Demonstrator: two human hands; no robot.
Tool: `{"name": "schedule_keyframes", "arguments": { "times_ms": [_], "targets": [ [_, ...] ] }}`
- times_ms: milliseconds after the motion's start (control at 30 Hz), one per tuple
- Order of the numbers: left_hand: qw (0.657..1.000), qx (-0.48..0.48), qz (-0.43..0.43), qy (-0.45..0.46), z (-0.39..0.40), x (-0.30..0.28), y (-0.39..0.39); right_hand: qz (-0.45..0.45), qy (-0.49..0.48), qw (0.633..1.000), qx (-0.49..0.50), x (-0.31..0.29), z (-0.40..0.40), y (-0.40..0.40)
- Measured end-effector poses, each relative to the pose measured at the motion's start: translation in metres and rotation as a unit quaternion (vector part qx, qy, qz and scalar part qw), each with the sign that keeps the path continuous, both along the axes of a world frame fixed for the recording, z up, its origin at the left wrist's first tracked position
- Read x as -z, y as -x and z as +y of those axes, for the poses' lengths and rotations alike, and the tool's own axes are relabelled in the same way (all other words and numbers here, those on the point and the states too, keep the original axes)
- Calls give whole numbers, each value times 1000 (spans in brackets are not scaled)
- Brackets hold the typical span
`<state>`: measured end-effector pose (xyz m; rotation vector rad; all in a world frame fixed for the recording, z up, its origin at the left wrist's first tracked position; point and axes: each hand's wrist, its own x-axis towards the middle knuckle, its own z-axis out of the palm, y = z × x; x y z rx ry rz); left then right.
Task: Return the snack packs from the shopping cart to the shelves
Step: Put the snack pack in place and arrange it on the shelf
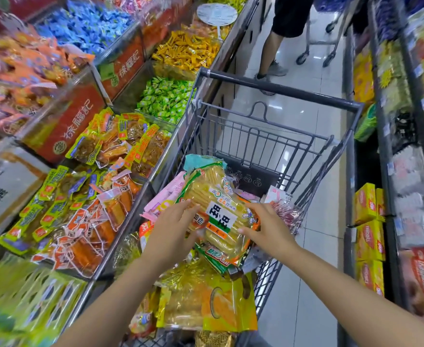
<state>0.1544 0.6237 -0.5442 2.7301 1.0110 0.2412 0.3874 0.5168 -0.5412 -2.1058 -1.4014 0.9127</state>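
Observation:
A grey wire shopping cart stands in the aisle, piled with snack packs. On top lies a large clear pack of yellow rice crackers with green and orange trim. My left hand grips its left side, fingers over the top and thumb at its edge. My right hand holds its right side, thumb pressed on the pack's face. Below it lie a pink pack, a yellow-orange pack and other bags.
Open bins of wrapped snacks line the left, right against the cart. Shelves with yellow boxes run along the right. A person's legs and a second cart stand ahead in the aisle.

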Motion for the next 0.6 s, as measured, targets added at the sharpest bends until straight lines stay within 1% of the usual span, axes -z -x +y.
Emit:
{"name": "schedule_keyframes", "arguments": {
  "times_ms": [67,133,200,267,300,367,433,500,600],
  "targets": [
    [998,25,-47,-29,3,-10,2,-26,-26,999,-26,-12,-5,7],
    [996,60,-53,-50,8,-19,3,-63,-52,995,-57,-23,-10,17],
    [993,104,-4,-50,15,-25,4,-93,-74,990,-78,-33,-16,26],
    [989,135,58,-14,19,-28,5,-114,-84,987,-82,-41,-21,36],
    [987,140,77,15,19,-29,6,-122,-89,985,-82,-44,-24,40],
    [986,140,83,45,17,-29,9,-138,-93,983,-72,-48,-32,51],
    [987,144,46,51,16,-32,13,-151,-92,984,-28,-54,-41,63],
    [989,137,-2,63,15,-37,18,-149,-99,982,57,-64,-50,74],
    [987,117,-57,93,9,-47,29,-124,-109,969,183,-74,-73,86]
  ]
}}
